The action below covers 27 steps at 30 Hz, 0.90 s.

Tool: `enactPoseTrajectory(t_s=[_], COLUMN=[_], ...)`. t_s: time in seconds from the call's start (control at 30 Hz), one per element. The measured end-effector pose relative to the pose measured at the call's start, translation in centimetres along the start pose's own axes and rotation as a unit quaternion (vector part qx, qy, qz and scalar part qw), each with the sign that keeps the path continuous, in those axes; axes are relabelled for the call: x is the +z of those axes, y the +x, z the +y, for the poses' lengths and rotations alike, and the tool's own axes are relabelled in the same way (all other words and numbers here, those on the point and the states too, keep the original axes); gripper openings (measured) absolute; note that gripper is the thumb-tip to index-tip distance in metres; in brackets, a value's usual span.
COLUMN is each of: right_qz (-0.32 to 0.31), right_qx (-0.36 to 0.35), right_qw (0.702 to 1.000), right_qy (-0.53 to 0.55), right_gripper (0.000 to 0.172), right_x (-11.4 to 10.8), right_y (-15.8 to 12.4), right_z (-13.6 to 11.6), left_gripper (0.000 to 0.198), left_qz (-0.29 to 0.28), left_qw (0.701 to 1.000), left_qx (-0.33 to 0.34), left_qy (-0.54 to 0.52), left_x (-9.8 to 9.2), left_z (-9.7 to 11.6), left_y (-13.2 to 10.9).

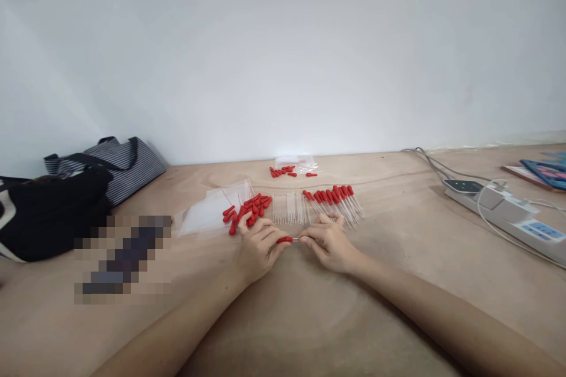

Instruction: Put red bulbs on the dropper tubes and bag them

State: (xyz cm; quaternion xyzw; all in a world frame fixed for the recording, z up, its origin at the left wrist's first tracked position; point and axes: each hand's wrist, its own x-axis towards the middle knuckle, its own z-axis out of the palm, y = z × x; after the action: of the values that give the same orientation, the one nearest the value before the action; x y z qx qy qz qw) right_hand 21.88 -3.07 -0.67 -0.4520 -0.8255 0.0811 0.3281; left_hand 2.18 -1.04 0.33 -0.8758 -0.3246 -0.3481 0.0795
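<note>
Left hand (260,247) pinches 1 red, elongated, rubbery bulb (284,240); right hand (325,241) pinches 1 clear, slim, rigid tube (296,240), both fingertips closed.

Tabletop (442,235) left: black bag (53,218) in front of striped bag (141,165), pixelated dark object (132,253) nearby. Right: white power strip (508,213), black device (462,186) lit green, blue-edged item (540,173).
</note>
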Motion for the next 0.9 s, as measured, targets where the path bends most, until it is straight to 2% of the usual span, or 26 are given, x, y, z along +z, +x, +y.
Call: enactPoseTrajectory(t_s=[0.2,0.4,0.53,0.67,0.77,0.9], right_qz=[0.016,0.003,-0.001,0.031,0.056,0.031], right_qx=[-0.038,-0.019,-0.018,-0.059,-0.1,-0.13], right_qw=[0.999,1.0,0.999,0.995,0.984,0.973], right_qy=[-0.036,-0.015,-0.031,-0.075,-0.134,-0.187], right_gripper=[0.023,0.025,0.026,0.02,0.02,0.018], right_x=[0.2,0.6,0.4,-0.1,-0.1,0.1], right_y=[-0.1,-0.2,-0.1,0.1,-0.1,-0.3], right_z=[0.2,0.0,0.2,0.7,1.1,1.2], left_gripper=[0.011,0.014,0.016,0.018,0.017,0.014], left_qz=[-0.009,-0.03,-0.025,-0.011,-0.014,-0.03], left_qw=[1.0,0.999,1.0,0.999,1.0,0.999], left_qx=[0.006,0.016,-0.007,-0.033,-0.028,-0.028], left_qy=[-0.021,-0.025,-0.011,0.001,0.003,0.005], left_x=[0.3,0.6,0.3,0.1,0.1,0.2], left_z=[0.4,0.6,0.5,0.2,0.0,-0.2], left_y=[-0.2,-0.4,-0.2,0.0,0.0,-0.1])
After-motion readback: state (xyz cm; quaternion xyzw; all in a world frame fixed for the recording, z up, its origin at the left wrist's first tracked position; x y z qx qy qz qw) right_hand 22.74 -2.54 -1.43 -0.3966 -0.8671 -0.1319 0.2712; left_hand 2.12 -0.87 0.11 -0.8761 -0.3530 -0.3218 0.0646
